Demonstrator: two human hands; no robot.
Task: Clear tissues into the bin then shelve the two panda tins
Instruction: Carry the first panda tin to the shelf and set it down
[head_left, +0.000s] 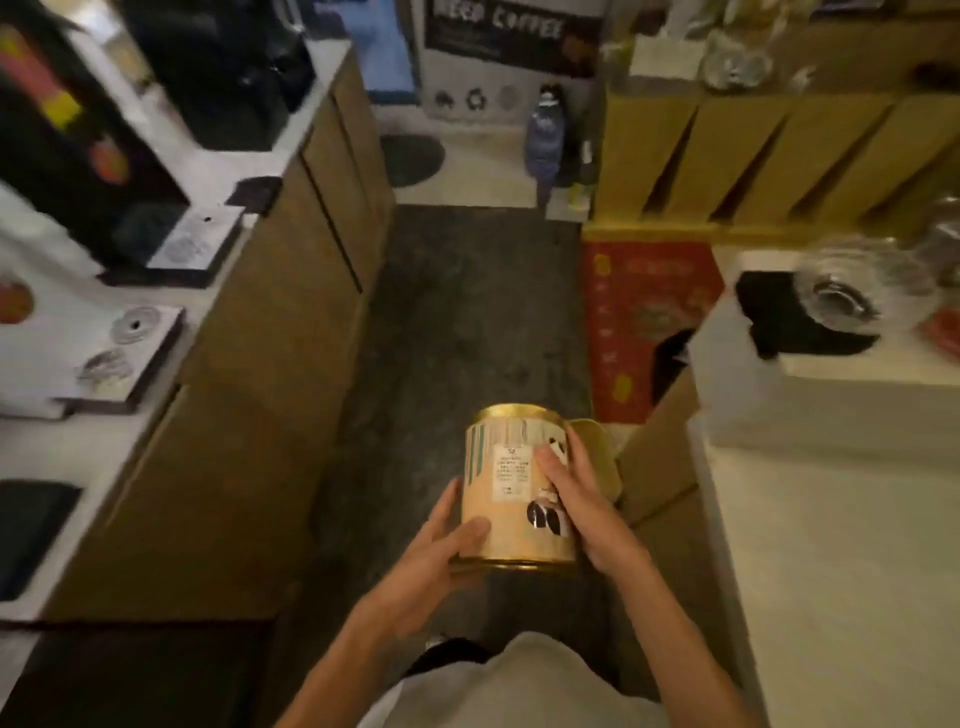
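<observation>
I hold a beige panda tin (506, 483) with gold rims and a white label in front of me, over the dark floor of a narrow aisle. My left hand (441, 540) grips its lower left side, thumb across the front. My right hand (576, 493) wraps its right side, fingers over the panda picture. Part of a second gold tin (597, 452) shows just behind the right hand, pressed against the first; which hand carries it I cannot tell. No tissues or bin are in view.
A white counter (171, 171) with black coffee machines (78, 156) runs along the left over wooden cabinets (270, 332). On the right stand a white counter (831, 519), glassware (841, 296), a red box (639, 322), cardboard boxes (737, 161) and a blue bottle (543, 137).
</observation>
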